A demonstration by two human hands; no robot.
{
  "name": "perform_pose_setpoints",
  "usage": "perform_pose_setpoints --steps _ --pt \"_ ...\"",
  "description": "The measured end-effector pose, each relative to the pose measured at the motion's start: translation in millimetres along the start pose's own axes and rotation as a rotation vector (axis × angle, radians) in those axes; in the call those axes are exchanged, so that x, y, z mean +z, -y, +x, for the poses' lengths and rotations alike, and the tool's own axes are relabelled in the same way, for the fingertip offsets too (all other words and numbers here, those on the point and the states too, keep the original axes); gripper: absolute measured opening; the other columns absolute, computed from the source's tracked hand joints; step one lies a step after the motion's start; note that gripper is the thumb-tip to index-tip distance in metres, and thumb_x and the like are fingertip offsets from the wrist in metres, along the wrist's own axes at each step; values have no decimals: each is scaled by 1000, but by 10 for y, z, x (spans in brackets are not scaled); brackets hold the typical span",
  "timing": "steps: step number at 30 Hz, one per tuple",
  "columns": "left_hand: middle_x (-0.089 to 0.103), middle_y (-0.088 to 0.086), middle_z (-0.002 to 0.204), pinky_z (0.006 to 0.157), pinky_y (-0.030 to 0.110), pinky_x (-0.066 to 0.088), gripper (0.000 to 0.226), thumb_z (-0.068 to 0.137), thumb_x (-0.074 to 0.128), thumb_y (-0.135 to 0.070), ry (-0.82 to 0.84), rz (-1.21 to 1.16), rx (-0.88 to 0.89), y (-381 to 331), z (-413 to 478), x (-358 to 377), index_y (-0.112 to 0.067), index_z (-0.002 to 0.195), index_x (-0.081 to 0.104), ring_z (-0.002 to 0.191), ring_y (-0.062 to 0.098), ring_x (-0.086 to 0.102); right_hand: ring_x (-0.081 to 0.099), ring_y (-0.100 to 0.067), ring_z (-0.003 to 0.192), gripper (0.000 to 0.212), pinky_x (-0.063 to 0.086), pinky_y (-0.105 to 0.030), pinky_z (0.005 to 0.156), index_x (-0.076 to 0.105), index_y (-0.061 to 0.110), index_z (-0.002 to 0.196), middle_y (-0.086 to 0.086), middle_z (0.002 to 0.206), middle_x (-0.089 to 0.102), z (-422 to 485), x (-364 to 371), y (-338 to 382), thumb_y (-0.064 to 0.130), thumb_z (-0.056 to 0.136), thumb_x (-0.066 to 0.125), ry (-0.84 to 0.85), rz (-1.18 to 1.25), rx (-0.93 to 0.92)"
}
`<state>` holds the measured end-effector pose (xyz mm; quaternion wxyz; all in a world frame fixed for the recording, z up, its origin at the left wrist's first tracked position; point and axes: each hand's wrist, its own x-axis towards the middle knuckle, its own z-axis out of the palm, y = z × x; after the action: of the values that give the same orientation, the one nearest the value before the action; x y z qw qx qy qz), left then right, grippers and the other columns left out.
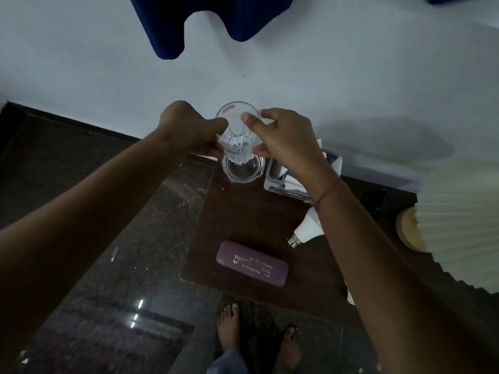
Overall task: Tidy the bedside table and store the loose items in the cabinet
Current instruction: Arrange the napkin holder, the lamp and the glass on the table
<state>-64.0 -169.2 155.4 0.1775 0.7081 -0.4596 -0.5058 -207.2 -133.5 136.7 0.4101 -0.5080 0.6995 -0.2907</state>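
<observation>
A clear cut-glass tumbler (237, 125) is held up above the far left corner of the dark wooden bedside table (243, 220). My left hand (189, 128) grips its left side and my right hand (283, 139) grips its right side. Directly under it, a second clear glass piece (242, 168) stands on the table. A purple spectacle case (252, 263) with gold lettering lies near the front edge. A white light bulb (306, 232) lies on its side at the right, partly behind my right forearm. A white box with papers (280, 176) sits at the back, half hidden by my right wrist.
A white wall rises behind the table, with dark blue fabric (205, 22) hanging at the top. Dark polished stone floor (121, 265) spreads to the left and front. My bare feet (229, 322) stand at the table's front. A pleated lampshade (459, 225) fills the right side.
</observation>
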Motion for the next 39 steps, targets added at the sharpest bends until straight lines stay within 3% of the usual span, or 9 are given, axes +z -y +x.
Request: perform_pose_setpoints --steps 3,6,10,15,21,24,27,32,39 --pt "70 26 78 75 40 60 19 74 61 -6 1 -26 -33 48 169 95 13 72 63 69 31 72 68 -31 93 38 54 -42 88 55 1 122 -19 112 66 216 109 -52 17 88 59 -11 -196 -40" --pt "69 27 78 75 42 60 18 74 63 -6 22 -10 -72 166 294 178 12 71 61 69 33 71 68 -34 86 24 56 -42 83 60 -4 107 -21 98 68 364 183 -136 5 86 57 39 -352 -16" --pt "69 29 80 65 39 61 20 75 65 -7 47 -32 -107 331 425 258 12 72 59 63 31 69 67 -35 85 21 55 -40 82 61 -4 103 -21 95 68 424 250 -242 4 85 58 61 -424 -13" --pt "68 28 79 73 41 60 24 75 67 -6 96 -46 -129 428 482 323 17 80 61 68 34 69 68 -36 83 19 57 -40 76 59 -7 103 -24 95 67 425 292 -372 -2 85 55 76 -432 -7" --pt "66 25 74 54 31 60 21 78 66 -4 161 -57 -156 426 522 319 15 80 58 50 24 66 68 -34 84 20 57 -41 77 59 -4 104 -22 98 67 473 290 -408 -3 85 55 80 -457 24" --pt "66 24 74 55 30 59 27 81 67 -12 202 -65 -188 434 562 253 13 84 58 49 21 66 67 -34 89 23 56 -42 82 58 -5 108 -22 104 66 499 278 -382 4 86 59 120 -449 30" --pt "67 18 64 52 30 59 33 85 63 -26 154 -90 -195 445 673 159 7 80 60 47 21 65 67 -32 89 27 55 -40 86 61 -5 105 -19 105 66 558 184 -327 17 90 58 102 -396 9" --pt "64 13 68 46 26 56 22 85 58 -19 7 -32 -159 605 852 186 -2 70 60 52 19 62 66 -35 96 25 53 -42 91 65 -7 99 -24 102 69 870 -13 -366 7 90 47 -42 -335 79" --pt "58 12 70 47 32 55 14 92 49 -7 16 15 -245 818 961 402 4 92 56 55 20 58 60 -18 82 26 50 -35 95 65 -3 109 -19 113 67 1098 94 -452 -1 86 53 292 -508 105"
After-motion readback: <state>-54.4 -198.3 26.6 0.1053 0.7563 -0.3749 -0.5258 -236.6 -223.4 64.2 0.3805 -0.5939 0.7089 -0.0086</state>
